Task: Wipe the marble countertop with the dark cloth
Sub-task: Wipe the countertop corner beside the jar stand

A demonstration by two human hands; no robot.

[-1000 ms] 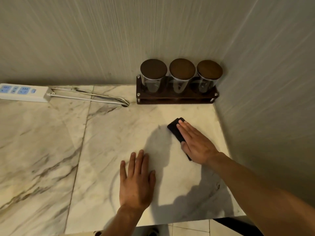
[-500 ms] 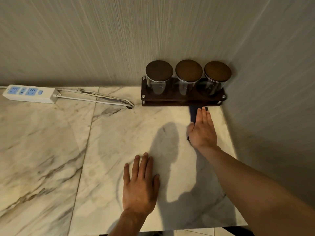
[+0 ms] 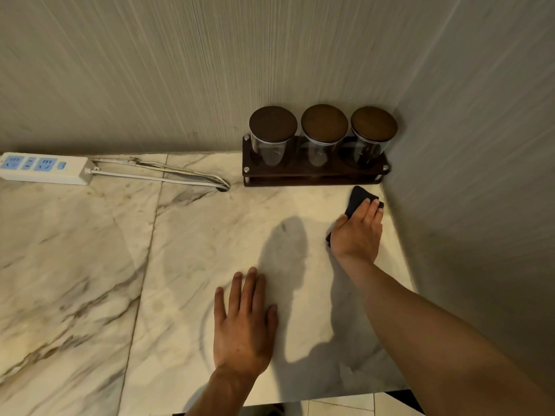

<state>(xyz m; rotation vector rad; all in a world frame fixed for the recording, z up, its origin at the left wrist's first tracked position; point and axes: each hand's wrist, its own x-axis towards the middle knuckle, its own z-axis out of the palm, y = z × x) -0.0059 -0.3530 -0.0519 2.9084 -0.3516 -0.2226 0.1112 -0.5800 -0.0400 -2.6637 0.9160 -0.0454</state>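
Note:
The marble countertop (image 3: 90,265) is cream with brown veins and fills the lower view. A dark cloth (image 3: 359,198) lies flat on it near the back right corner. My right hand (image 3: 357,235) presses on the cloth, fingers together and pointing toward the wall; most of the cloth is hidden under the palm, with its far end and a small left edge showing. My left hand (image 3: 244,322) rests flat on the bare marble near the front edge, fingers slightly apart, holding nothing.
A dark wooden rack (image 3: 315,174) with three lidded glass jars (image 3: 324,133) stands against the back wall just beyond the cloth. A white power strip (image 3: 42,168) and its cable (image 3: 162,175) lie at the back left. A side wall (image 3: 480,175) bounds the counter on the right.
My right hand has slid the cloth from the counter's middle toward the back right corner, close to the side wall. My left hand has stayed flat in place.

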